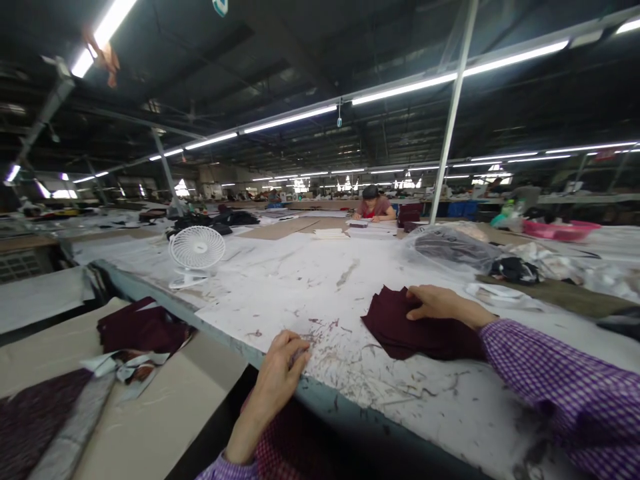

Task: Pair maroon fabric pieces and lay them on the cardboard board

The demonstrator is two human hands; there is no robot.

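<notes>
My right hand [443, 303] lies over a flat stack of dark maroon fabric pieces [395, 327] on the white tabletop. Its fingers stretch along the upper edge of the cloth, with the thumb apart. My left hand [280, 370] is at the near table edge, left of the fabric and not touching it. Its fingers are curled in towards the thumb; whatever is between them is too small to make out. Beside its fingertips lie dark red thread scraps [325, 331].
A small white fan [197, 248] stands on the left of the table [280, 273]. A clear plastic bag [450, 247] and a pink basin [563, 230] lie to the right. Across the table a person [374, 205] leans forward. Maroon cloth [143, 327] rests lower left.
</notes>
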